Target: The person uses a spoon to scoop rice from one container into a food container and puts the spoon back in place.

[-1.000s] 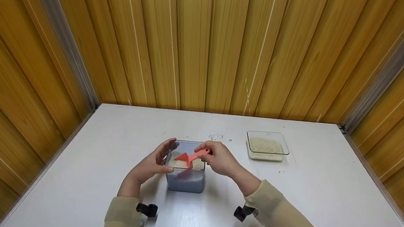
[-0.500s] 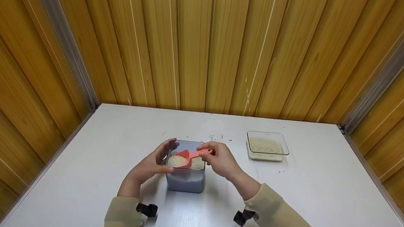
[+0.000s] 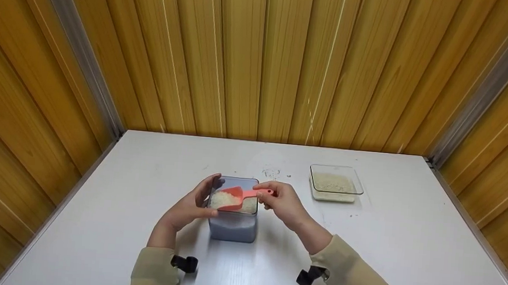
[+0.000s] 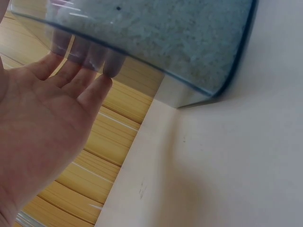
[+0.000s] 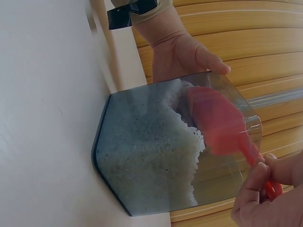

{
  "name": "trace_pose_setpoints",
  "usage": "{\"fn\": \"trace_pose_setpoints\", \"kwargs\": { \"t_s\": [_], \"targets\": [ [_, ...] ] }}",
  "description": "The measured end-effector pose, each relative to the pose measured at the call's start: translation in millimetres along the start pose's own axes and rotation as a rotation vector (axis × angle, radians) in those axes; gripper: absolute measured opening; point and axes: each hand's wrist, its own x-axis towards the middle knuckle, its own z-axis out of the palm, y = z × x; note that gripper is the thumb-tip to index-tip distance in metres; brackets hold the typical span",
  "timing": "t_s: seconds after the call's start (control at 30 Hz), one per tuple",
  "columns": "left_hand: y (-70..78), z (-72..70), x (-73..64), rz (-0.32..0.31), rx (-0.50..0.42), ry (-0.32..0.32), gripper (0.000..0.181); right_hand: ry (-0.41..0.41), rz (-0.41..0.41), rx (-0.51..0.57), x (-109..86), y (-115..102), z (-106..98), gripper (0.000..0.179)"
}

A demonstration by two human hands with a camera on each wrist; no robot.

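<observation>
A tall bluish see-through container (image 3: 232,229), part filled with white rice-like grains (image 5: 149,142), stands on the table. My left hand (image 3: 187,210) grips its left side, thumb at the near rim and fingers along the far side; those fingers (image 4: 85,56) show through the clear wall in the left wrist view. My right hand (image 3: 287,206) pinches the handle of a pink-red scoop (image 3: 242,196). The scoop's bowl is inside the container's mouth, above the grains, and carries a heap of them (image 3: 224,199). In the right wrist view the scoop shows through the wall.
A low clear glass dish (image 3: 333,197) holding similar pale grains stands at the back right of the white table (image 3: 131,205). Small dark specks (image 3: 272,173) lie behind the container. Wood-patterned panels (image 3: 242,60) rise along the back and sides.
The scoop has come up out of the grains and levelled, now with a fuller heap in its bowl. My right hand has shifted slightly right. The left hand and container stay put.
</observation>
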Motion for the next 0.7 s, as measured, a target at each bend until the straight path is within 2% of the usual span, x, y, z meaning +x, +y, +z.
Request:
{"fn": "trace_pose_setpoints", "kwargs": {
  "t_s": [0.37,0.7],
  "targets": [
    [1.1,-0.6,-0.2,0.014,-0.033,-0.030,0.111,-0.025,0.019,0.173,-1.5,10,-10,0.029],
    [-1.7,-0.8,0.2,-0.006,-0.021,-0.008,0.110,-0.044,0.048,0.297,-3.2,21,-14,0.031]
  ]
}}
